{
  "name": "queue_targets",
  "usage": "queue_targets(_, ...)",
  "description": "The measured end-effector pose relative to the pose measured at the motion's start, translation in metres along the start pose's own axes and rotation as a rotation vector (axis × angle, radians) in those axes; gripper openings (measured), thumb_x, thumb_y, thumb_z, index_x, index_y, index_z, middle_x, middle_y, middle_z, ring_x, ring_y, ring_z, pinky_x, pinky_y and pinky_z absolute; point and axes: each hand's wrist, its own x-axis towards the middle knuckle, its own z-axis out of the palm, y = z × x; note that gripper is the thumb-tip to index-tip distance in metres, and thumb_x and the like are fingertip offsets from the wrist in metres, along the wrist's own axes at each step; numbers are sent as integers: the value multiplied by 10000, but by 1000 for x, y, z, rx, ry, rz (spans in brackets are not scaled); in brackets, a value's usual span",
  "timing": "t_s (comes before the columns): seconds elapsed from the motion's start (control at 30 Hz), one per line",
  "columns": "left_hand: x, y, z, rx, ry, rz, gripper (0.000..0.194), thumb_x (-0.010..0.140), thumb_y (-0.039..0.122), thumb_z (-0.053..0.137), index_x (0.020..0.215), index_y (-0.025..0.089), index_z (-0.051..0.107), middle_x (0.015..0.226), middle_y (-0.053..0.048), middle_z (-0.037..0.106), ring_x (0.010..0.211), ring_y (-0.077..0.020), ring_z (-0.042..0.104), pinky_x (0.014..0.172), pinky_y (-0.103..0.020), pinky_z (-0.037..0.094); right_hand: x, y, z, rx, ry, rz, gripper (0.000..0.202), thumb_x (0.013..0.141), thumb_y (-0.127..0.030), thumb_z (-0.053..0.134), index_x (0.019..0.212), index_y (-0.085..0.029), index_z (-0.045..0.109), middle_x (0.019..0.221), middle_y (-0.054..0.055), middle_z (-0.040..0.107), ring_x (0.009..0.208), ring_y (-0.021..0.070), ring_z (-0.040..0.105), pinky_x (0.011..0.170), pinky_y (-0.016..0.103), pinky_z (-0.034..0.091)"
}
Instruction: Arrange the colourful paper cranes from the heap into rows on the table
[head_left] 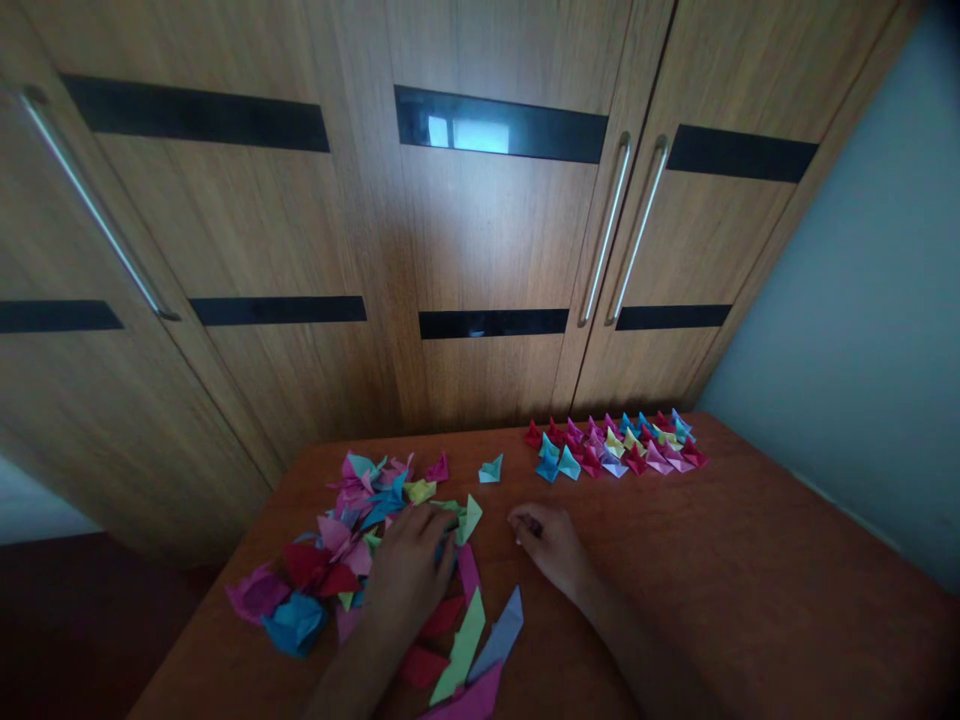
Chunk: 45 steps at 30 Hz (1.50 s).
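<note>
My left hand at the paper heap, my right beside it, rows of folded pieces far right

At the far left, a long metal handle (97,205) slants down the wardrobe (495,230), which spans the far side behind my table (757,560). On the table's left part, a crumpled magenta piece (259,593) touches a blue piece (295,624) at the near left of the heap (352,490). The heap is folded paper in pink, red, blue, yellow and green, piled loosely.

My left hand (412,560) lies over the heap's right side, back upward, fingers bent. A pale green piece (470,519) stands at my fingertips; I cannot tell whether I grip it or only touch it. Nearer, right of my wrist, lie flat strips: a green strip (461,645), a lavender strip (498,636) and, nearest, a magenta strip (472,697).

Farther off, a light blue piece (490,469) stands by itself between heap and rows. My right hand (551,545) is next, fingers loosely curled; I cannot tell whether they hold anything.

At the far right, pointed pieces stand close together in rows (615,445), red, pink, blue, yellow and lavender. A pale wall (847,330) ends the scene.
</note>
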Motion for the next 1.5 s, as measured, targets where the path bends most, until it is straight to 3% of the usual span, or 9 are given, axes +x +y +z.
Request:
queue_targets(0.33,15,27,10,98,-161,104,248,828,69,495,913,238,655,888,-51,663,890,-247,566,817,-416,407,1,-2,-1,-18,-5,8,249,871,-300,465,823,-186,681,671,17,674,614,153,622,597,239,439)
queue_targets(0.5,13,27,3,-40,-96,202,202,853,97,508,892,234,651,878,-37,651,915,-237,553,851,-417,419,1,-5,-2,64,9,38,273,878,-355,469,825,-184,675,653,20,666,605,157,622,583,245,457)
queue_targets(0.67,2,24,0,-147,-90,269,325,808,-3,470,983,220,631,982,-42,636,958,-213,566,852,-353,483,-4,-16,-8,222,26,28,329,894,-419,465,1005,-179,660,717,28,670,633,151,623,576,236,470)
queue_targets(0.8,-4,19,0,-147,-108,302,364,781,-21,468,1003,221,627,985,-42,644,934,-208,594,818,-346,521,-10,-25,-10,159,-59,-39,291,871,-376,521,1063,-203,656,732,17,669,630,134,604,573,219,453)
queue_targets(0.93,-6,14,2,-180,-27,335,411,777,-15,459,1052,237,630,1009,-50,656,948,-201,614,832,-345,533,-12,-30,-6,88,-63,-105,219,856,-307,531,975,-228,697,743,13,678,630,127,597,577,212,451)
queue_targets(1.1,-7,10,4,-298,126,200,361,857,105,472,1173,246,578,1201,-79,590,1084,-199,587,909,-332,513,-13,-34,-8,94,-15,-107,184,836,-272,552,910,-231,715,787,21,698,677,144,622,627,227,472)
queue_targets(1.2,-6,11,1,-428,192,53,297,849,196,541,1140,234,589,1140,-77,619,1074,-215,593,914,-358,513,-14,-38,-11,91,-1,-105,180,838,-268,554,908,-236,717,830,25,706,723,153,635,663,234,480)
queue_targets(1.37,-1,15,-5,-681,169,-79,183,837,213,540,986,217,646,1048,-64,656,849,-172,658,729,-301,566,-15,-39,-14,95,9,-107,174,838,-279,559,915,-237,709,850,30,708,738,158,639,687,247,493)
queue_targets(1.5,0,17,-4,-745,136,-106,142,833,211,541,881,211,675,966,-54,686,872,-182,659,754,-304,555,-16,-35,-14,88,44,-82,186,827,-302,584,964,-237,691,871,33,711,761,165,646,697,258,503)
